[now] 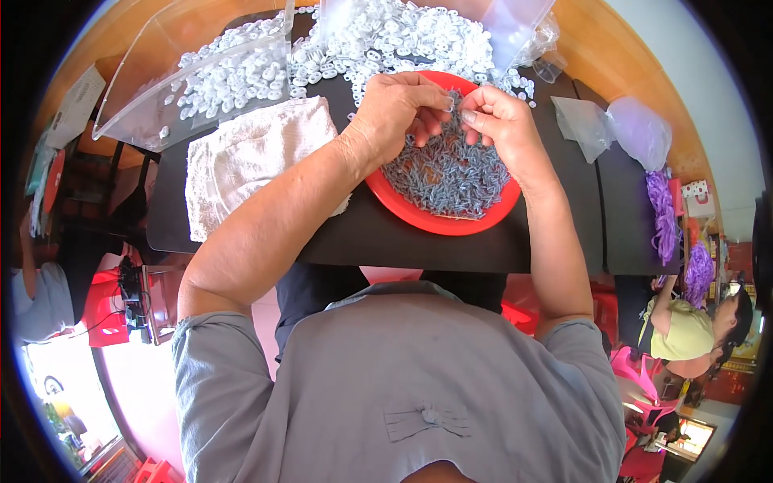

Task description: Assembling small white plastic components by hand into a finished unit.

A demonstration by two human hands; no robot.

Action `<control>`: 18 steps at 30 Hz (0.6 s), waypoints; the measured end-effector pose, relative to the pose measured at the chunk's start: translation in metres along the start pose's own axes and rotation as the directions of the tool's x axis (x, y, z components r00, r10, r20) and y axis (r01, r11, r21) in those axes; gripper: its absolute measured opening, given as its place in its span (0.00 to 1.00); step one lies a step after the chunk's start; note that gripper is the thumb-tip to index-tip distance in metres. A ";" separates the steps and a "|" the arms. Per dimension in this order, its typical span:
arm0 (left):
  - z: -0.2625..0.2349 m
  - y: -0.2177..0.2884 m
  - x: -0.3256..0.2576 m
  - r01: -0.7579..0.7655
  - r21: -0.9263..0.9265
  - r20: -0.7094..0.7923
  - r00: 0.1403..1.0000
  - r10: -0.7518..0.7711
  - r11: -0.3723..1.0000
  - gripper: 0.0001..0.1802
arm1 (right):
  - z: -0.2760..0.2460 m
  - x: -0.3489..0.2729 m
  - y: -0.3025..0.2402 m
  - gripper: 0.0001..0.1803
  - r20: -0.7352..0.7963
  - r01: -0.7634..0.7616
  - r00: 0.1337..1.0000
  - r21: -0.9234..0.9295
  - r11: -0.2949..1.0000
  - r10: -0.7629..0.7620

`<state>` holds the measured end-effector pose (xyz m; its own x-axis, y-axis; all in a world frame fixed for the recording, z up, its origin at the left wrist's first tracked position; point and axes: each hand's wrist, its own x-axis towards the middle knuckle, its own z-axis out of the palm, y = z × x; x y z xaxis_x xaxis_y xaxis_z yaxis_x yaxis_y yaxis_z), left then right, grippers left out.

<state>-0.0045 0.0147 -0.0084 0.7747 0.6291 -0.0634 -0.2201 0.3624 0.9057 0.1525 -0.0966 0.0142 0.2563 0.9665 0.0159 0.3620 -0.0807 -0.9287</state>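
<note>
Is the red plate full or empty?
Full: the red plate is heaped with small grey metal pieces, only its rim showing.

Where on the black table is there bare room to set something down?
Bare black table shows right of the red plate, before the clear bags; a narrow strip along the near edge. The far side is crowded: white rings, clear bin, white cloth.

White rings [386, 36] crowd behind red plate [435, 217]; black tabletop [564, 193] beside it open
</note>
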 end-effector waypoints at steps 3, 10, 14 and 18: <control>0.001 0.000 -0.001 0.006 0.015 -0.013 1.000 -0.006 1.000 0.06 | -0.004 -0.001 0.001 0.05 0.002 0.050 0.999 0.028 0.998 -0.050; 0.000 0.000 0.001 0.001 -0.019 -0.013 1.000 -0.001 1.000 0.03 | -0.008 0.007 0.013 0.05 0.007 0.157 0.988 0.030 0.987 -0.157; 0.000 0.000 0.000 0.011 -0.016 -0.012 1.000 -0.012 1.000 0.03 | -0.005 0.004 0.012 0.07 -0.022 0.178 0.984 -0.032 0.983 -0.179; 0.000 -0.002 -0.001 0.027 -0.045 0.009 1.000 -0.027 0.999 0.04 | 0.003 0.001 0.006 0.07 -0.004 0.214 0.977 0.010 0.977 -0.214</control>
<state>-0.0051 0.0136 -0.0101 0.7859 0.6126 -0.0838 -0.2254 0.4101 0.8838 0.1522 -0.0949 0.0076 0.1765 0.9604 0.2155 0.3994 0.1302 -0.9075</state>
